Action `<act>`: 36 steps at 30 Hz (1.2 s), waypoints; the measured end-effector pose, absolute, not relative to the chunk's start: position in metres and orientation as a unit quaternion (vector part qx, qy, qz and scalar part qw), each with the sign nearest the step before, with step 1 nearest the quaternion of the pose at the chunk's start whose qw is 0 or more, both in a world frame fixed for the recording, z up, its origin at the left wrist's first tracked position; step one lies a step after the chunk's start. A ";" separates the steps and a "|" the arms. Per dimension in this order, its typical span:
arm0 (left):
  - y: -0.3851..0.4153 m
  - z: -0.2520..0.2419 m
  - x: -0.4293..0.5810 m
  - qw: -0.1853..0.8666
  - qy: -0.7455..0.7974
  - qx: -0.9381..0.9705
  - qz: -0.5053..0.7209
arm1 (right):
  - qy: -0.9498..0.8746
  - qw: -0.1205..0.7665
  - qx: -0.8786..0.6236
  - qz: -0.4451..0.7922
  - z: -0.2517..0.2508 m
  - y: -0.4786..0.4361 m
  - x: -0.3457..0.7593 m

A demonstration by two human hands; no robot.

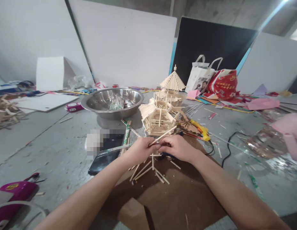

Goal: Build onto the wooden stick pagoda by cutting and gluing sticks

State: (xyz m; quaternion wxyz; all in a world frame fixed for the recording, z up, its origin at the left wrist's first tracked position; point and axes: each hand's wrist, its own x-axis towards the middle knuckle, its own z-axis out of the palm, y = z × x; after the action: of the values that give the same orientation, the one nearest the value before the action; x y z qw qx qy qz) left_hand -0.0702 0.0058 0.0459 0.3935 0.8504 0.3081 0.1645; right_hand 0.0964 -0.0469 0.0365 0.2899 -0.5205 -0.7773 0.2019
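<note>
My left hand (143, 149) pinches a thin wooden stick (164, 134) that slants up to the right. Close beside it, the fingers of my right hand (177, 147) are pressed together near the stick's lower part; what lies between them is hidden. Just behind both hands stands a pavilion model (160, 116) built of wooden sticks, with a taller pointed roof (173, 82) at its back. Below the hands, several loose sticks (144, 171) lie on a brown sheet (182, 191). Part of a dark tool (165, 155) shows under my right hand.
A steel basin (112, 111) holding wrapped sticks stands behind left, near a dark phone (104, 161). A yellow glue gun (202, 130) with a black cord lies right of the model. Further right is a clear jug with a pink lid (288, 127). Bags (222, 84) stand at the back.
</note>
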 end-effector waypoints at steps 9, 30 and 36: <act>0.004 0.050 -0.071 0.511 0.272 0.803 0.143 | -0.699 0.394 -0.574 0.164 0.034 -0.041 0.106; 0.051 0.035 -0.030 0.283 0.503 0.747 0.331 | -0.654 0.433 -0.593 0.180 0.032 -0.031 0.119; 0.055 0.033 -0.026 0.321 0.498 0.735 0.329 | -0.656 0.435 -0.587 0.191 0.033 -0.029 0.121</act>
State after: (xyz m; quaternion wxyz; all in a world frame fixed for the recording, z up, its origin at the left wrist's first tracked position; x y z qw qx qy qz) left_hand -0.0257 0.0553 0.0326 0.3209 0.7351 0.4985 0.3289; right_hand 0.1212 -0.0291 0.0333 0.4345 -0.5866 -0.6561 0.1915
